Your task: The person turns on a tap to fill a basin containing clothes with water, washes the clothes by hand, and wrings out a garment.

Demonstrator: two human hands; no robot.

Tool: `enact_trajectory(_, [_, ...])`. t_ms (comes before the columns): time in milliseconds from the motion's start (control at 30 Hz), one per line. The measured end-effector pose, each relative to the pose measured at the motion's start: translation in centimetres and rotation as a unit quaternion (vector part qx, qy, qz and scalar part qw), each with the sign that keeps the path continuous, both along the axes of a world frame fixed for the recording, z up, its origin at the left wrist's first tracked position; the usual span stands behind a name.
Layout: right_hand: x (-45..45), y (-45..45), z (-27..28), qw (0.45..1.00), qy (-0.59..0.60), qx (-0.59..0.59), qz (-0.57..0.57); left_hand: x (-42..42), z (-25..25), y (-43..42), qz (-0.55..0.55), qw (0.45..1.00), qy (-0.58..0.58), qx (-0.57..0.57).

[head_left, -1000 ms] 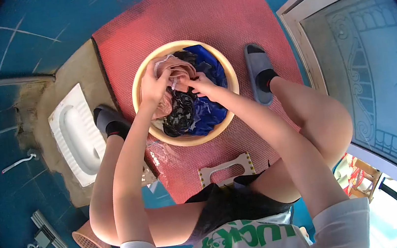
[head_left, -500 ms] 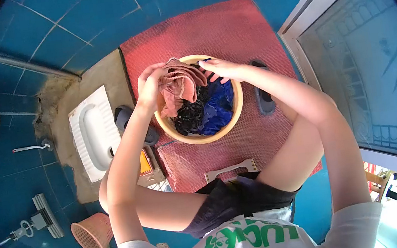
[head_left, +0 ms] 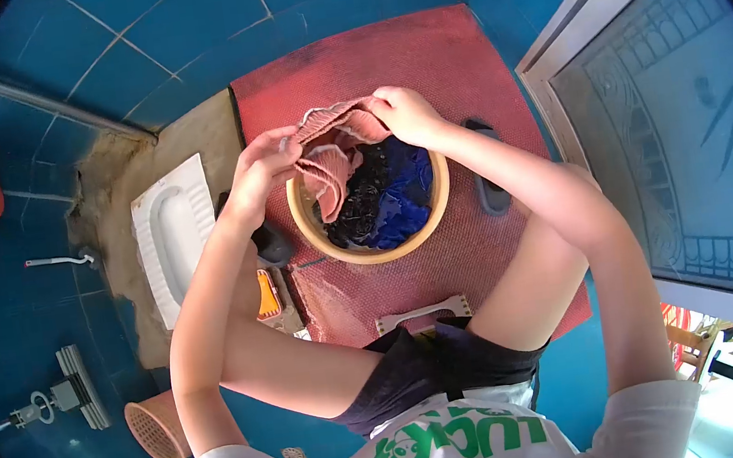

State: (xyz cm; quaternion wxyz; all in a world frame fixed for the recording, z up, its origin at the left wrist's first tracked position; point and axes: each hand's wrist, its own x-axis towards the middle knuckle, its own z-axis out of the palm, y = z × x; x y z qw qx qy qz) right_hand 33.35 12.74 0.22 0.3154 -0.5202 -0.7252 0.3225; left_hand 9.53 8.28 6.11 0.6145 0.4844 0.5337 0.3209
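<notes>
A dusty-pink garment (head_left: pixel 326 179) with a gathered, elastic-looking band hangs stretched over the yellow basin (head_left: pixel 441 190). My left hand (head_left: pixel 264 166) pinches the band at its left end, above the basin's left rim. Gripping the other end of the band is my right hand (head_left: pixel 408 116), over the far right rim. The lower folds of the garment droop into the basin. Below it lie wet black cloth (head_left: pixel 354 219) and shiny blue cloth (head_left: pixel 406 195).
The basin stands on a red mat (head_left: pixel 455 53) between my feet, which wear dark slippers (head_left: pixel 491 186). Left are a squat toilet (head_left: pixel 173 234), an orange-bristled brush (head_left: pixel 267 294) and a pink wastebasket (head_left: pixel 155 429). A glass-panelled door (head_left: pixel 664 119) is at right.
My right hand has gone from open fingers beside the garment to gripping its band. The bunched garment is now spread wider between both hands, and my left hand has shifted slightly left.
</notes>
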Motion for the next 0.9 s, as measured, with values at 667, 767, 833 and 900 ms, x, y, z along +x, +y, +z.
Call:
enact_trajectory(667, [-2.7, 1.5, 10.2, 0.897, 0.410, -0.117, -0.114, -2.0, -5.1, 2.8, 0.029, 0.998, -0.059, -0.017])
enact_trajectory(767, [-0.8, 2.5, 11.5, 0.891, 0.439, -0.098, -0.064, -0.6, 1.2, 2.0, 0.077, 0.996, -0.016, 0.038])
enact_trajectory(833, [0.1, 2.3, 12.6, 0.878, 0.459, -0.123, -0.065, -1.5, 2.0, 2.5, 0.088, 0.993, -0.051, 0.051])
enact_trajectory(900, [0.3, 2.0, 12.9, 0.875, 0.461, -0.132, -0.066, -2.7, 3.0, 2.6, -0.048, 0.995, -0.005, 0.091])
